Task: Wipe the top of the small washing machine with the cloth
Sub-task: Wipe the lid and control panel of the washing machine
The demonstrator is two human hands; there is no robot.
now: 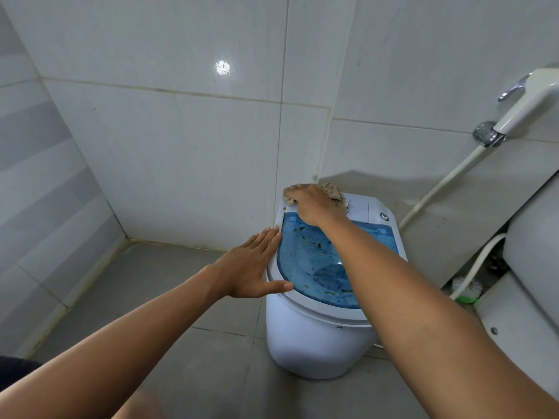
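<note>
A small white washing machine (314,343) stands on the grey floor, with a blue see-through lid (311,255) speckled with dark bits. My right hand (314,207) presses a crumpled beige cloth (334,193) onto the white control panel at the machine's far left corner. My left hand (254,264) lies flat with fingers spread against the lid's left rim, holding nothing. A round knob (384,216) sits at the panel's right end.
White tiled walls meet in a corner behind the machine. A white bidet sprayer (526,107) hangs on the right wall, its hose (444,179) running down. A toilet (532,267) stands close to the machine's right side.
</note>
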